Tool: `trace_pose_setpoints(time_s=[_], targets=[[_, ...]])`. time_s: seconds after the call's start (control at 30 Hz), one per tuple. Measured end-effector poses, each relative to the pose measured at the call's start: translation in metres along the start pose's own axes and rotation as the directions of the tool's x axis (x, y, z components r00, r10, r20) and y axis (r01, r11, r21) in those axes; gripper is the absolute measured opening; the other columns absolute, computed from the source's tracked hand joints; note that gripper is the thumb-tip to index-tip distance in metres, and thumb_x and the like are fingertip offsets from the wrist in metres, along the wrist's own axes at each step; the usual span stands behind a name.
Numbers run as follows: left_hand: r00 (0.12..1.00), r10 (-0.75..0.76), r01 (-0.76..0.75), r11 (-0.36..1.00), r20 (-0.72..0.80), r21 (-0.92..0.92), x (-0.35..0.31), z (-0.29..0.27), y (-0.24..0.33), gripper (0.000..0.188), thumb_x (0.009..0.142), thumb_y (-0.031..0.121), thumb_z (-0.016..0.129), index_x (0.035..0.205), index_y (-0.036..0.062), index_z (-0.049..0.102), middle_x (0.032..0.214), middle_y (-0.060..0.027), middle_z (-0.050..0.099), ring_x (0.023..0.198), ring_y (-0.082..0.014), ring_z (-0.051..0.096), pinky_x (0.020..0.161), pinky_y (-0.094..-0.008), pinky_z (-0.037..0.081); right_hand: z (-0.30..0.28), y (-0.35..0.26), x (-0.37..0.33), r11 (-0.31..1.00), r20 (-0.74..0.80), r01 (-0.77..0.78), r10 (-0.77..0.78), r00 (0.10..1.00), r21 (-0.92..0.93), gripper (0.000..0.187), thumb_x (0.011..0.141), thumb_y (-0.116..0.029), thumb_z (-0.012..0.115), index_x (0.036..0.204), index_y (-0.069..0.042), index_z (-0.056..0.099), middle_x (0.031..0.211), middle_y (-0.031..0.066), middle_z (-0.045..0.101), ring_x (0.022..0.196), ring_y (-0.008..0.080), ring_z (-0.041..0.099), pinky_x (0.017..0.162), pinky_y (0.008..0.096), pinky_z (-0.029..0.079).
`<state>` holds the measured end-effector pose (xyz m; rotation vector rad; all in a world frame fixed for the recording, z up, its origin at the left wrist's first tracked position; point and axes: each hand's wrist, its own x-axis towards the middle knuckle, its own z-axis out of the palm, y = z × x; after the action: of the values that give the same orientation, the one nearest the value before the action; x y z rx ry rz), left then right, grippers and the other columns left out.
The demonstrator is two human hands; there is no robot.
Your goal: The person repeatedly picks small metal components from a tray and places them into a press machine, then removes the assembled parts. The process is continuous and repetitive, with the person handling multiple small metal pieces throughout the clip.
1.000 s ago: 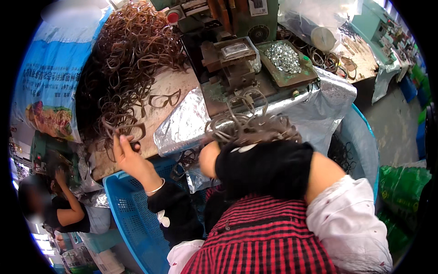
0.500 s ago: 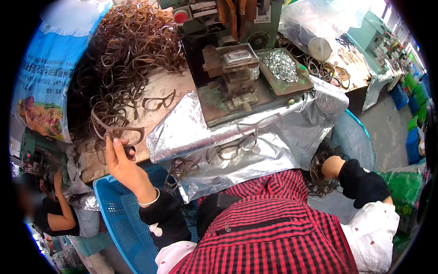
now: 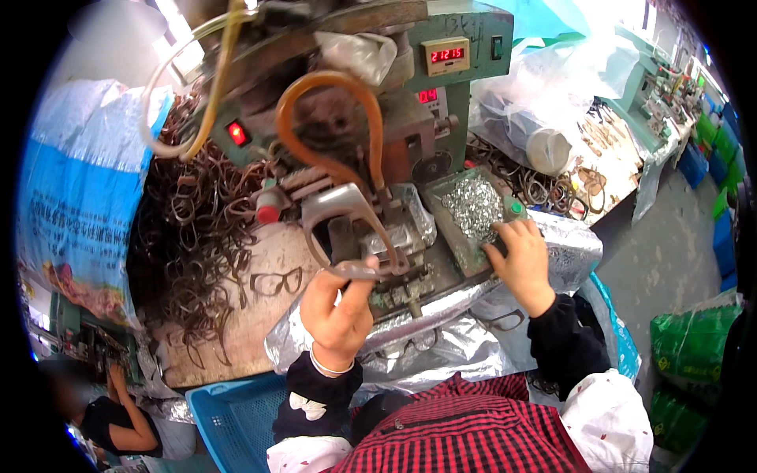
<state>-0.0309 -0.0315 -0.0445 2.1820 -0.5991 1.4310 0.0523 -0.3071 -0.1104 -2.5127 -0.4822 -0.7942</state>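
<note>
My left hand (image 3: 337, 319) is closed on the lower edge of a brown eyeglass frame (image 3: 328, 203). It holds the frame up in front of the green machine (image 3: 438, 87), so the frame covers part of the machine's work area and its metal fixture (image 3: 386, 244). My right hand (image 3: 522, 264) is at the right edge of a shallow tray (image 3: 467, 256) heaped with small shiny metal pieces (image 3: 473, 206). Its thumb and fingertips are apart at the pieces, and no piece shows between them.
A pile of brown eyeglass frames (image 3: 193, 229) covers the left of the wooden table (image 3: 256, 335), beside a blue sack (image 3: 75, 205). An orange hose (image 3: 327, 79) loops before the machine. A blue basket (image 3: 236, 418) stands below. Another person (image 3: 126, 418) sits at far left.
My left hand has carried the eyeglass frame rightward from the pile to the machine. My right hand has left the dark frames at lower right for the metal pieces. The view has tilted up.
</note>
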Motion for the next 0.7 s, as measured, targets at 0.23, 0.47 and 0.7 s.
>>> trace_pose_setpoints(time_s=[0.23,0.47,0.7], targets=[[0.967,0.115,-0.096,0.991,0.228,-0.093,0.016,0.006,-0.014,0.037,0.066,-0.006,0.069,0.102,0.0022,0.071,0.095,-0.0133,0.069,0.073,-0.0276,0.065,0.060,-0.0347,0.052,0.031,-0.005,0.024,0.996,-0.031,-0.065,0.067,0.997,0.064,0.013,0.076,-0.014,0.076,0.083,-0.009,0.067,0.079,0.0055,0.062,0.085,0.0298,0.058,0.067,0.0425,0.046],[0.956,0.043,0.008,0.985,0.289,-0.172,0.012,0.008,-0.016,0.035,0.074,-0.011,0.056,0.103,0.0062,0.067,0.089,-0.0123,0.069,0.078,-0.0295,0.068,0.068,-0.0388,0.054,0.032,-0.002,0.051,0.991,-0.112,-0.002,0.018,0.994,0.137,0.008,0.078,-0.008,0.071,0.083,-0.006,0.066,0.078,0.0097,0.061,0.081,0.0325,0.058,0.069,0.0437,0.047],[0.957,0.051,0.007,0.980,0.285,-0.198,0.013,0.009,-0.013,0.038,0.074,-0.013,0.056,0.106,0.0060,0.067,0.090,-0.0129,0.069,0.076,-0.0297,0.068,0.066,-0.0379,0.054,0.022,0.004,0.065,0.896,-0.179,-0.182,0.273,0.945,0.405,0.006,0.084,-0.007,0.070,0.088,-0.004,0.068,0.086,0.0113,0.068,0.084,0.0305,0.063,0.075,0.0386,0.049]])
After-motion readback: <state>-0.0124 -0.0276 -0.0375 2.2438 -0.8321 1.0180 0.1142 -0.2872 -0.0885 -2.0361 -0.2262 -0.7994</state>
